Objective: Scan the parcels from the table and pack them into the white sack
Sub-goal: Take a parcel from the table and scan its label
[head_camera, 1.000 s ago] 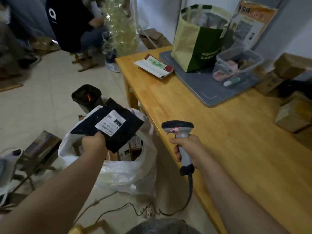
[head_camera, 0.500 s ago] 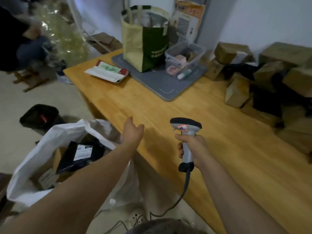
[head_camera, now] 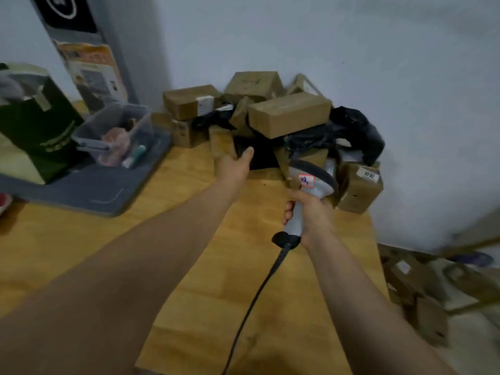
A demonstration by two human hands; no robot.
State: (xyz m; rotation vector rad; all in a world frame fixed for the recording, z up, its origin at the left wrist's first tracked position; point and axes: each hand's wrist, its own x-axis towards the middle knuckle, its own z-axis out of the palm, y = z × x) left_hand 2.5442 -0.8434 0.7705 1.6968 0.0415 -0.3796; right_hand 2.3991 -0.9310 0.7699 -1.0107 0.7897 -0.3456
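"Now, where do the parcels [head_camera: 273, 143] lie?"

"Heaped in the far corner of the tabletop [head_camera: 216, 266], against the wall [head_camera: 405, 77]. They're brown cartons and black plastic bags, piled loosely, with one long carton [head_camera: 289, 115] resting on top. The white sack is not in view."

"And the hands?"

"The left hand [head_camera: 234, 167] is stretched toward the near edge of the heap, open, thumb raised, holding nothing. It is just beside a small upright carton [head_camera: 222, 142] and a flat black parcel [head_camera: 261, 156]; whether it touches either I cannot tell. The right hand [head_camera: 311, 215] has its fingers [head_camera: 287, 212] curled round the handle of the scanner [head_camera: 308, 182]. The scanner's head sits just in front of the heap, and its cable [head_camera: 259, 290] runs back across the tabletop."

"So the step in hand looks like picking the next one. How to do it well?"

"I'd take from the near edge, not from under the long carton, since pulling a lower piece would likely bring the stack down. Grip one parcel only, draw it onto the bare wood, and turn its label up before bringing the scanner over it. Mind that the cable doesn't snag a box corner."

"Anything else nearby?"

"To the left, well apart from the heap, a grey mat [head_camera: 89, 190] carries a clear tub [head_camera: 116, 128] and a green bag [head_camera: 35, 125]. None of it looks to be in the way."
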